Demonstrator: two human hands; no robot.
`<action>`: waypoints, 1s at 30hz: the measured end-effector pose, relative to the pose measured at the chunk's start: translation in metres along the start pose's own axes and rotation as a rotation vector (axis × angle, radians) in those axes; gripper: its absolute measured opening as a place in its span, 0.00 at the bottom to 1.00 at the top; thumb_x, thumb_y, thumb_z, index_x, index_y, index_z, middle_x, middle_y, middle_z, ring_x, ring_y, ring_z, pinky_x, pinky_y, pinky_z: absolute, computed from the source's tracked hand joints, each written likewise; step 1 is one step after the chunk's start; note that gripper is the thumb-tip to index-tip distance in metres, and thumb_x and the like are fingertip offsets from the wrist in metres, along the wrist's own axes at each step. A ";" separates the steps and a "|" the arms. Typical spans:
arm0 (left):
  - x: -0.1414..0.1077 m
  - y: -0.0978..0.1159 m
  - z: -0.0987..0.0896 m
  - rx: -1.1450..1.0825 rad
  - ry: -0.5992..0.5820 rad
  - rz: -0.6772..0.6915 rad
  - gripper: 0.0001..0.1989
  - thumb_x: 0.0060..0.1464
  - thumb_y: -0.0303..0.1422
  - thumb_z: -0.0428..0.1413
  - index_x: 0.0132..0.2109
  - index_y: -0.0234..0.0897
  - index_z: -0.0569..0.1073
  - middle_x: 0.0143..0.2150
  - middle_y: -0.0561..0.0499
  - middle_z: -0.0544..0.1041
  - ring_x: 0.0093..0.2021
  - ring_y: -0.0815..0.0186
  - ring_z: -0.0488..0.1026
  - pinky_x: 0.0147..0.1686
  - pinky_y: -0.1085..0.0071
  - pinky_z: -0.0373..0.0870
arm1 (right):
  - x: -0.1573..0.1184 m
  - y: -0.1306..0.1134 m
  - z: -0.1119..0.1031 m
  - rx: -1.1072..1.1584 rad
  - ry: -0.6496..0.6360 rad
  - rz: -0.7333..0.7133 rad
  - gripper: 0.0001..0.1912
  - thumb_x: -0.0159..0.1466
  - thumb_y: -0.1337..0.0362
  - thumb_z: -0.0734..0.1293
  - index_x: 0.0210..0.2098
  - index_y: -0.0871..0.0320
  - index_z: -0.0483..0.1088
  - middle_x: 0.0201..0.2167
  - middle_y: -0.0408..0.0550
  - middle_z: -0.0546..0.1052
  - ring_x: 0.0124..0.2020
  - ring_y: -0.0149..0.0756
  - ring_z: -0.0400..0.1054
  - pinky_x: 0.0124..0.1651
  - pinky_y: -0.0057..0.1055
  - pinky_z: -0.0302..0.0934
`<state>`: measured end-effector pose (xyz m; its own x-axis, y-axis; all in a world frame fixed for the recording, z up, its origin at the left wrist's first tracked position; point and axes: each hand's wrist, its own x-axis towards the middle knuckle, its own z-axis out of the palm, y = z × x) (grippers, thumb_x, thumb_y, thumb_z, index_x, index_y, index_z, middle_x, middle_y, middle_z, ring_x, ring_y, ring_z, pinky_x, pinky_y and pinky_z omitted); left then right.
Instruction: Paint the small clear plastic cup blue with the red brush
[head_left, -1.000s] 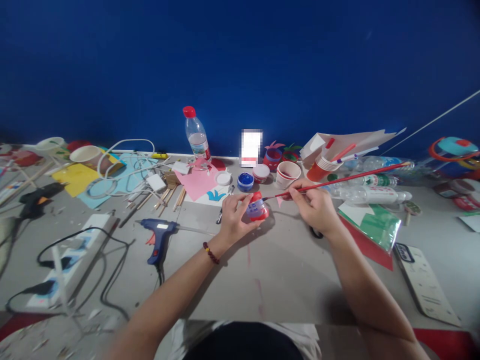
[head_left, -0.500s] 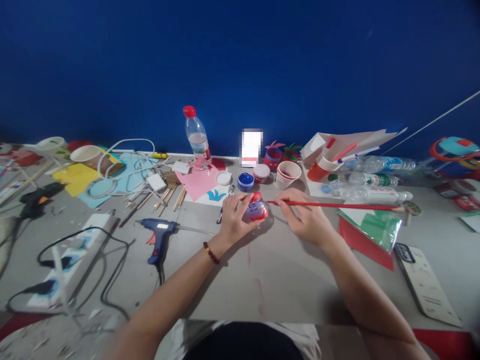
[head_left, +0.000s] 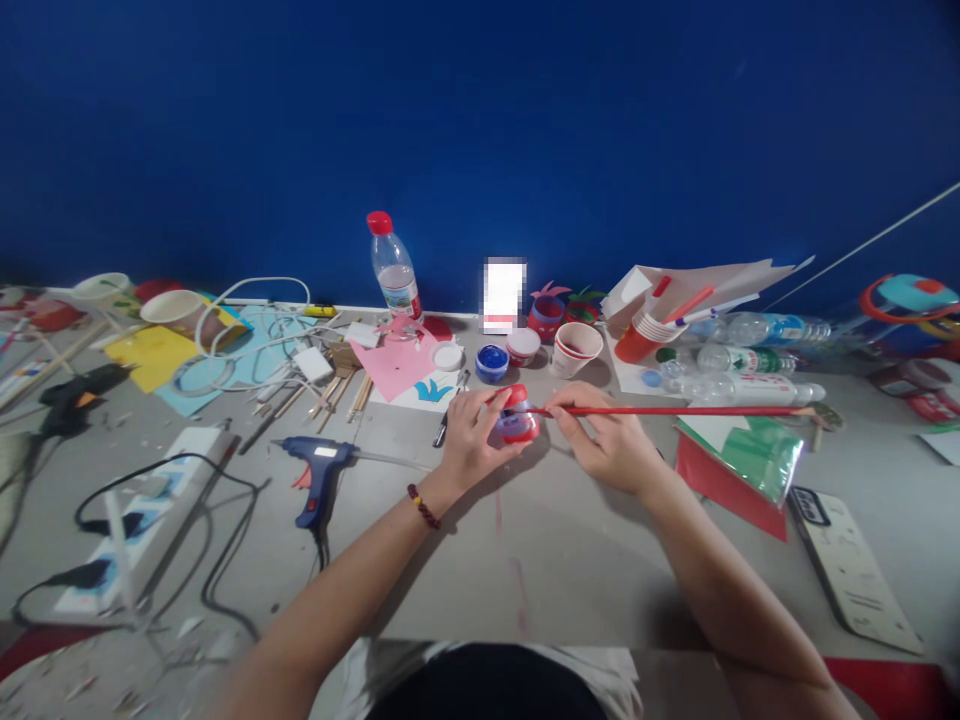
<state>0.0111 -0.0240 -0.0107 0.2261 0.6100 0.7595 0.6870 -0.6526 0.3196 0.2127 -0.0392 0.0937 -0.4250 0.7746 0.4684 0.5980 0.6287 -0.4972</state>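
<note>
Near the middle of the table my left hand [head_left: 474,436] is closed around a small red and purplish-blue painted cup [head_left: 519,428], thumb below and fingers above; its exact kind is hard to make out. My right hand [head_left: 600,438] pinches a long red paintbrush [head_left: 690,411] near its tip end, the handle stretching far to the right. The brush tip meets the cup's bluish band. Just beyond the cup are an open jar of blue paint [head_left: 492,362], a pale pink lidded jar [head_left: 523,347] and a paper cup with dark liquid [head_left: 576,349].
Left of my hands lie a blue glue gun [head_left: 319,470] and a power strip [head_left: 150,530] with trailing cords. A red-capped bottle [head_left: 394,270] stands behind. At right are plastic bottles [head_left: 750,358], a green packet [head_left: 750,455] and a phone [head_left: 859,570].
The painted cup has turned slightly in my left hand and shifted a little right. My right hand and the paintbrush have moved slightly, the tip now further onto the cup.
</note>
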 end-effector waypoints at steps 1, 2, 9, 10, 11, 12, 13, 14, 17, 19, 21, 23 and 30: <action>0.000 0.000 0.000 -0.005 0.004 0.002 0.36 0.51 0.45 0.64 0.63 0.42 0.62 0.51 0.42 0.73 0.49 0.54 0.72 0.50 0.56 0.68 | 0.001 0.000 0.000 -0.002 0.018 0.000 0.07 0.69 0.64 0.59 0.37 0.53 0.68 0.36 0.50 0.76 0.40 0.43 0.72 0.45 0.40 0.67; 0.000 0.000 0.000 -0.013 0.008 0.005 0.36 0.51 0.45 0.64 0.63 0.41 0.62 0.51 0.42 0.73 0.50 0.54 0.71 0.50 0.56 0.68 | 0.001 0.000 0.000 -0.001 0.033 -0.005 0.06 0.70 0.64 0.59 0.37 0.53 0.68 0.35 0.50 0.76 0.39 0.42 0.72 0.44 0.40 0.67; -0.001 -0.001 0.001 0.008 0.003 -0.005 0.35 0.52 0.48 0.63 0.62 0.41 0.64 0.50 0.43 0.73 0.49 0.55 0.72 0.50 0.56 0.68 | 0.005 -0.004 -0.005 0.013 0.081 0.006 0.07 0.69 0.67 0.59 0.34 0.53 0.65 0.31 0.46 0.74 0.34 0.37 0.71 0.39 0.34 0.66; -0.001 -0.001 0.000 0.005 -0.001 -0.009 0.34 0.52 0.48 0.63 0.62 0.41 0.64 0.49 0.43 0.73 0.49 0.54 0.72 0.50 0.56 0.68 | 0.005 -0.004 -0.006 0.008 0.086 0.010 0.08 0.69 0.67 0.59 0.34 0.53 0.65 0.31 0.46 0.75 0.33 0.37 0.71 0.38 0.34 0.66; -0.001 -0.001 0.000 0.001 -0.003 -0.012 0.34 0.52 0.47 0.63 0.62 0.41 0.64 0.49 0.43 0.73 0.49 0.54 0.72 0.50 0.56 0.68 | 0.005 -0.003 -0.006 0.002 0.092 0.015 0.09 0.69 0.67 0.59 0.33 0.53 0.64 0.31 0.46 0.75 0.33 0.37 0.71 0.38 0.33 0.66; -0.001 0.000 0.000 -0.005 -0.003 -0.012 0.35 0.52 0.47 0.63 0.62 0.42 0.63 0.50 0.43 0.73 0.49 0.54 0.72 0.50 0.56 0.68 | 0.005 -0.003 -0.007 -0.004 0.098 0.019 0.09 0.69 0.67 0.58 0.32 0.53 0.64 0.31 0.47 0.75 0.33 0.37 0.71 0.37 0.33 0.66; -0.001 0.000 -0.001 -0.010 0.000 -0.010 0.35 0.52 0.46 0.63 0.63 0.42 0.63 0.50 0.43 0.73 0.49 0.54 0.72 0.51 0.55 0.68 | 0.006 -0.002 -0.008 -0.014 0.106 0.027 0.10 0.70 0.67 0.58 0.31 0.53 0.63 0.31 0.47 0.75 0.32 0.37 0.71 0.37 0.34 0.66; 0.000 0.000 -0.002 -0.014 0.006 -0.006 0.35 0.52 0.46 0.64 0.63 0.42 0.63 0.50 0.43 0.73 0.49 0.54 0.72 0.51 0.55 0.68 | 0.006 -0.001 -0.010 -0.026 0.113 0.039 0.10 0.70 0.66 0.58 0.32 0.53 0.63 0.31 0.47 0.76 0.33 0.38 0.71 0.36 0.34 0.66; 0.003 0.000 -0.003 -0.025 0.048 0.019 0.35 0.52 0.46 0.63 0.63 0.41 0.63 0.50 0.42 0.72 0.50 0.55 0.71 0.50 0.56 0.68 | 0.007 0.005 -0.014 -0.073 0.130 0.077 0.09 0.69 0.66 0.58 0.31 0.52 0.64 0.31 0.48 0.76 0.32 0.39 0.71 0.36 0.36 0.65; 0.004 0.000 -0.003 -0.027 0.063 0.029 0.34 0.53 0.46 0.63 0.62 0.40 0.63 0.50 0.42 0.72 0.50 0.55 0.71 0.50 0.57 0.68 | 0.007 0.009 -0.016 -0.086 0.123 0.094 0.10 0.69 0.65 0.58 0.30 0.52 0.63 0.31 0.47 0.75 0.31 0.39 0.70 0.36 0.36 0.64; 0.004 0.000 -0.002 -0.021 0.061 0.029 0.34 0.53 0.47 0.63 0.62 0.40 0.64 0.50 0.42 0.72 0.49 0.55 0.71 0.50 0.57 0.69 | 0.006 0.012 -0.017 -0.082 0.106 0.104 0.10 0.70 0.65 0.58 0.30 0.52 0.63 0.31 0.47 0.75 0.31 0.39 0.70 0.36 0.36 0.64; 0.003 -0.001 -0.001 -0.017 0.048 0.018 0.34 0.53 0.48 0.62 0.63 0.40 0.64 0.50 0.42 0.72 0.49 0.55 0.72 0.50 0.56 0.68 | 0.004 0.013 -0.016 -0.064 0.091 0.096 0.09 0.70 0.65 0.58 0.32 0.53 0.64 0.32 0.48 0.75 0.33 0.39 0.70 0.38 0.36 0.64; 0.000 -0.002 0.000 -0.012 0.002 -0.002 0.33 0.52 0.47 0.63 0.62 0.40 0.65 0.50 0.42 0.73 0.49 0.54 0.72 0.50 0.57 0.67 | 0.000 0.000 -0.006 -0.044 0.011 -0.009 0.07 0.70 0.66 0.58 0.38 0.54 0.67 0.34 0.49 0.76 0.38 0.42 0.72 0.43 0.38 0.65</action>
<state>0.0101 -0.0229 -0.0115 0.2232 0.6106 0.7598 0.6789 -0.6567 0.3283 0.2168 -0.0395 0.0983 -0.4229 0.7680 0.4810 0.6236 0.6318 -0.4604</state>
